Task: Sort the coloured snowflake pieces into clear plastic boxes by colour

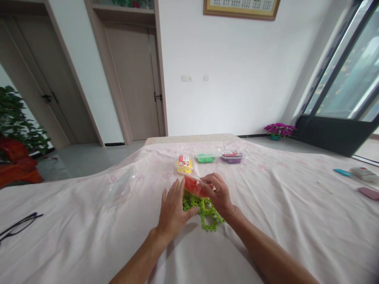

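Note:
Clear plastic packaging with red pieces (194, 186) inside is pinched at its right side by my right hand (219, 193); whether it is a bag or a box I cannot tell. My left hand (174, 208) has its fingers stretched out, lying along the left of the package and the lime-green interlocking plastic pieces (209, 223). Those green pieces lie in a pile on the cloth, partly under the package and both hands. Just beyond stands a clear box with yellow pieces (184, 162) and a pink label.
Farther back are a box of green pieces (205, 158) and a labelled box of purple pieces (231, 156). Clear plastic packaging (120, 187) lies left. Eyeglasses (22, 225) rest at the left edge; a blue item (342, 172) and a white pack (364, 174) lie right.

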Demonstrator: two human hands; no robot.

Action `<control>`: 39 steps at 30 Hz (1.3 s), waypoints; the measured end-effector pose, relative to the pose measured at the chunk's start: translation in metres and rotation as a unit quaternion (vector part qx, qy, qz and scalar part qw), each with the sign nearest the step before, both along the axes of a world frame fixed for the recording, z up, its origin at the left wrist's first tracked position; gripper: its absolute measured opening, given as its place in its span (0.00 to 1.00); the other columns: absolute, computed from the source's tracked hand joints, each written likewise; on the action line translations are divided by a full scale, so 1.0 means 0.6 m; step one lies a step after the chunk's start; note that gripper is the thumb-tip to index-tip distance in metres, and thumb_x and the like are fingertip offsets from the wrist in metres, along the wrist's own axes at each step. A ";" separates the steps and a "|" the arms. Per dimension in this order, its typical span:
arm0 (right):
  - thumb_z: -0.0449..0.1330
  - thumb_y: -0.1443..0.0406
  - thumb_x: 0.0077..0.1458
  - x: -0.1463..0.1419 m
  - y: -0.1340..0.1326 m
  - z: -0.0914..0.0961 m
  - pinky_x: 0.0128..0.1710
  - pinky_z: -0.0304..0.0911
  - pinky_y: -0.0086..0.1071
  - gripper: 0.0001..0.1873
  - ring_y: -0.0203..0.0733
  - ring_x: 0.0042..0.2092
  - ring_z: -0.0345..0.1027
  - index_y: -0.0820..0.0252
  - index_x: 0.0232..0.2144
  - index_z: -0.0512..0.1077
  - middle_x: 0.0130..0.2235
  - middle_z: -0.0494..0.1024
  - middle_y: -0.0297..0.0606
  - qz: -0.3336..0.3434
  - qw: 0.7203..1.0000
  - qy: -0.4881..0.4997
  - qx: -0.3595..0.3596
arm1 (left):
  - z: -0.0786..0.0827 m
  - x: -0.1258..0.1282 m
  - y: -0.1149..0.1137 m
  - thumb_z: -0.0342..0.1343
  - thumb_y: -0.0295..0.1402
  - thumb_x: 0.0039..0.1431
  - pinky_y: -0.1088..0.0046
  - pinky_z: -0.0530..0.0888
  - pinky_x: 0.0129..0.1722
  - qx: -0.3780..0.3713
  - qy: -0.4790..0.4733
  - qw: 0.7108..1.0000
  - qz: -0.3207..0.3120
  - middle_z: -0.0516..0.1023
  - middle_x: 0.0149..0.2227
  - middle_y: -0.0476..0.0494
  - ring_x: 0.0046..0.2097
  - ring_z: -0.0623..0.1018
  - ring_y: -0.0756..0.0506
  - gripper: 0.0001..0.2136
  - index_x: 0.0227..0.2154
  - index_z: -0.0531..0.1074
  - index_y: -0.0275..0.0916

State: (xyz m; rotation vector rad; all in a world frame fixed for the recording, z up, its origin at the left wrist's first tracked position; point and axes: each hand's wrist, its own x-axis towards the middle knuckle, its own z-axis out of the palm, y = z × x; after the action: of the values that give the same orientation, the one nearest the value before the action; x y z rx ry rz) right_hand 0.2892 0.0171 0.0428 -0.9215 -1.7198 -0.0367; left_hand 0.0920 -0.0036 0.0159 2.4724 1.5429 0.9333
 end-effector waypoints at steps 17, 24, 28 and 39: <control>0.56 0.67 0.62 -0.029 -0.033 0.004 0.37 0.63 0.29 0.05 0.36 0.34 0.72 0.57 0.32 0.69 0.33 0.78 0.35 -0.020 0.981 -0.186 0.058 | -0.014 0.012 0.018 0.61 0.50 0.47 0.50 0.60 0.61 -0.060 -0.114 0.989 0.068 0.56 0.66 0.24 0.66 0.59 0.31 0.50 0.66 0.43 0.31; 0.53 0.67 0.63 -0.051 -0.054 0.024 0.33 0.62 0.28 0.08 0.36 0.31 0.71 0.58 0.31 0.68 0.30 0.76 0.36 -0.012 0.985 -0.174 0.008 | -0.020 0.010 0.031 0.65 0.48 0.44 0.52 0.59 0.63 -0.008 -0.163 0.985 0.049 0.49 0.68 0.24 0.68 0.53 0.32 0.56 0.67 0.35 0.32; 0.54 0.65 0.63 -0.050 -0.059 0.034 0.32 0.61 0.28 0.07 0.36 0.30 0.71 0.58 0.32 0.67 0.29 0.76 0.34 -0.004 0.990 -0.135 -0.030 | -0.018 0.001 0.033 0.68 0.49 0.39 0.55 0.62 0.62 -0.010 -0.179 0.984 0.010 0.50 0.67 0.25 0.67 0.57 0.32 0.61 0.68 0.33 0.34; 0.53 0.65 0.63 -0.040 -0.050 0.024 0.33 0.64 0.29 0.06 0.37 0.32 0.71 0.56 0.33 0.69 0.30 0.76 0.35 -0.015 0.996 -0.072 -0.042 | -0.020 -0.005 0.009 0.59 0.44 0.56 0.53 0.65 0.60 0.203 -0.092 0.974 -0.035 0.67 0.58 0.34 0.61 0.67 0.36 0.29 0.58 0.59 0.42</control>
State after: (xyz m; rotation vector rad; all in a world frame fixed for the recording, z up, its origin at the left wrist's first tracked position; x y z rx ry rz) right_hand 0.2649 -0.0129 0.0572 -1.0274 -1.8518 -0.0517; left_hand 0.0890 0.0015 0.0042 2.5746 1.3041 1.5490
